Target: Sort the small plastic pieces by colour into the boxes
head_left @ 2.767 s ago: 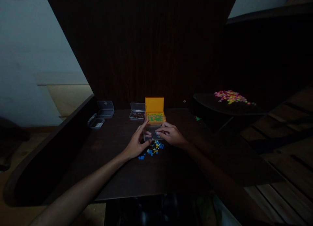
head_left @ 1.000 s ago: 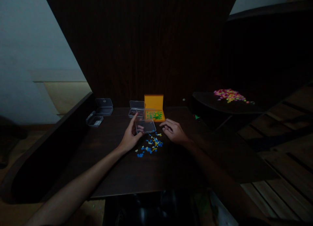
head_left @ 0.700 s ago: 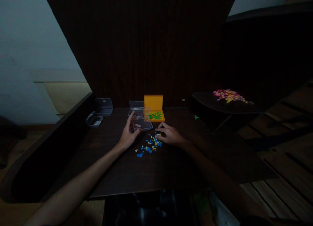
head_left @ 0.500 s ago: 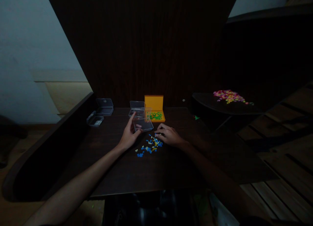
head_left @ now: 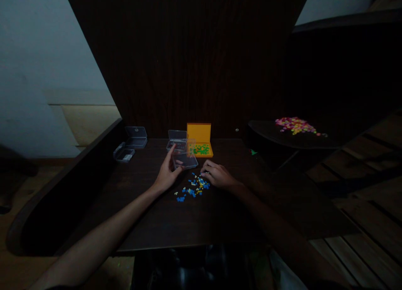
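Observation:
My left hand (head_left: 167,173) grips the left side of a clear plastic box (head_left: 186,161), with fingers behind it and the thumb at its near edge. Just in front lies a loose heap of small blue, white and yellow building bricks (head_left: 193,190). At the heap's upper right edge is my right hand (head_left: 216,173), fingers curled and pressed together. Whatever they pinch is hidden or too small to name. Behind the clear box an orange case (head_left: 199,132) stands with its lid raised, small green pieces (head_left: 201,149) lying in it.
Another open clear box (head_left: 177,145) stands beside the orange case. Two more clear boxes (head_left: 135,139) (head_left: 124,155) are at the table's left side. A pile of pink and yellow pieces (head_left: 295,125) lies on a raised shelf (head_left: 266,129) at right. A dark panel (head_left: 188,64) rises behind.
The view has shifted slightly, so everything sits a little further right. Both hands stay in nearly the same places; my right fingers have shifted only slightly at the heap.

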Demonstrator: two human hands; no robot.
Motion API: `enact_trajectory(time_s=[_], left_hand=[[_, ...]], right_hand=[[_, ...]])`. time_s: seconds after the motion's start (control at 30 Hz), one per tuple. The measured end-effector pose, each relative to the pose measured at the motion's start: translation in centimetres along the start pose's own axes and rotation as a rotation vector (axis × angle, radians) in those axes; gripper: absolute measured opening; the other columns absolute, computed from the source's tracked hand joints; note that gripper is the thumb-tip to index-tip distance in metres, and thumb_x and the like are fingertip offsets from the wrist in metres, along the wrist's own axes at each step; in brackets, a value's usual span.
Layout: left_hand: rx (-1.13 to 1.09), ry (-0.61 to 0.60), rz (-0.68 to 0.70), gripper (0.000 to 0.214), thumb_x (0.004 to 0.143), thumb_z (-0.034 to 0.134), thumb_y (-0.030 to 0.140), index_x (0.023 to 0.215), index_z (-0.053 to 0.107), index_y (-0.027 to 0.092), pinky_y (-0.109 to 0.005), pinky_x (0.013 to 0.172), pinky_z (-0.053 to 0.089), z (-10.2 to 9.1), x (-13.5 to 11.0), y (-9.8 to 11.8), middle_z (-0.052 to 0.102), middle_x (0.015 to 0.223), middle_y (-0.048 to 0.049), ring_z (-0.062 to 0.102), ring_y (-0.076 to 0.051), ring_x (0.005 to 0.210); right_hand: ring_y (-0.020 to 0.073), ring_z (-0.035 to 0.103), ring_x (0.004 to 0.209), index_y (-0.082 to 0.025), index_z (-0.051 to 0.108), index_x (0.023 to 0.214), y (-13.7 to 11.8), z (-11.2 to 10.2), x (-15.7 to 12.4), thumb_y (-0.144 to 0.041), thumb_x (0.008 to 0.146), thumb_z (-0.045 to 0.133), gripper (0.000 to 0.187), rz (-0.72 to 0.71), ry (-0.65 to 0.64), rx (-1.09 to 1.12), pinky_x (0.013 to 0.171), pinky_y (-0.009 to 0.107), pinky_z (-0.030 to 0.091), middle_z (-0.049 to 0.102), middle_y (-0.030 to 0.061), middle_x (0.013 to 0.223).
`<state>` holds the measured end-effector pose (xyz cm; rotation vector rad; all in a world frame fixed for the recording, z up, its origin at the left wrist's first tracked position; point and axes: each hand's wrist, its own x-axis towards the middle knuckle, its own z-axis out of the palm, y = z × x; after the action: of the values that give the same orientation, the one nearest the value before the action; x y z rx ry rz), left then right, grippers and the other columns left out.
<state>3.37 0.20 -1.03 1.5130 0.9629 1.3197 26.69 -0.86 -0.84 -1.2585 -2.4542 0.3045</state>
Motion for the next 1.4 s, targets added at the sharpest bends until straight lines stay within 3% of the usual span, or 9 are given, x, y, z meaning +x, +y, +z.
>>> enact_trajectory(time_s=[0.2,0.7,0.87,1.03,1.1,1.23,1.4], left_hand=[[-0.002,-0.006,-0.013,0.086,0.071,0.068,0.016,0.148,0.031,0.028,-0.033,0.084,0.053,0.0,-0.1,0.0,0.05,0.131,-0.0097,0.059,-0.013,0.084],[0.012,-0.021,-0.012,0.087,0.071,0.069,0.016,0.148,0.03,0.028,-0.034,0.085,0.054,-0.2,0.0,-0.6,0.051,0.13,-0.009,0.059,-0.014,0.087],[0.001,-0.028,-0.018,0.085,0.072,0.068,0.017,0.148,0.03,0.028,-0.033,0.085,0.053,-0.1,0.0,-0.2,0.051,0.128,-0.0085,0.059,-0.014,0.087],[-0.028,-0.117,-0.021,0.085,0.073,0.069,0.017,0.148,0.03,0.029,-0.031,0.083,0.053,0.2,-0.4,0.0,0.049,0.13,-0.01,0.058,-0.013,0.087],[-0.063,-0.182,-0.02,0.085,0.074,0.069,0.017,0.148,0.03,0.029,-0.031,0.082,0.053,0.5,-0.8,0.2,0.049,0.131,-0.0111,0.059,-0.013,0.087],[-0.133,-0.317,-0.05,0.085,0.074,0.071,0.018,0.148,0.029,0.03,-0.032,0.081,0.053,1.0,-1.5,0.8,0.049,0.132,-0.0127,0.059,-0.014,0.089],[-0.173,-0.35,-0.078,0.086,0.073,0.072,0.015,0.148,0.031,0.03,-0.032,0.083,0.052,1.1,-1.8,1.0,0.049,0.132,-0.0126,0.058,-0.014,0.09]], right_hand=[[0.0129,0.059,0.08,-0.019,0.064,0.097,-0.3,-0.1,0.0,-0.023,0.093,0.053,0.012,0.037,-0.041,-0.091,0.071,0.024,0.043,0.059,0.0042,0.101],[0.0141,0.062,0.082,-0.02,0.067,0.094,0.4,1.1,0.0,-0.018,0.091,0.054,0.013,-0.076,0.07,-0.032,0.071,0.024,0.045,0.066,0.004,0.095],[0.0149,0.061,0.079,-0.019,0.067,0.089,0.1,0.2,0.1,-0.017,0.091,0.053,0.014,-0.123,0.271,0.151,0.072,0.025,0.046,0.066,0.0047,0.088],[0.0113,0.05,0.057,-0.018,0.069,0.085,-0.7,-0.8,0.3,-0.024,0.089,0.058,0.013,-0.046,0.492,0.32,0.057,0.024,0.043,0.064,0.0031,0.077],[0.0104,0.048,0.054,-0.018,0.069,0.086,-0.9,-0.7,0.3,-0.026,0.089,0.059,0.014,-0.052,0.497,0.329,0.055,0.024,0.043,0.064,0.0032,0.077],[0.0134,0.058,0.066,-0.017,0.071,0.09,-0.8,0.3,0.4,-0.026,0.091,0.056,0.018,-0.144,0.441,0.285,0.065,0.026,0.049,0.066,0.0055,0.08],[0.0162,0.064,0.08,-0.018,0.072,0.098,-0.4,0.8,0.4,-0.025,0.094,0.049,0.025,-0.186,0.382,0.257,0.073,0.029,0.053,0.069,0.0079,0.088]])
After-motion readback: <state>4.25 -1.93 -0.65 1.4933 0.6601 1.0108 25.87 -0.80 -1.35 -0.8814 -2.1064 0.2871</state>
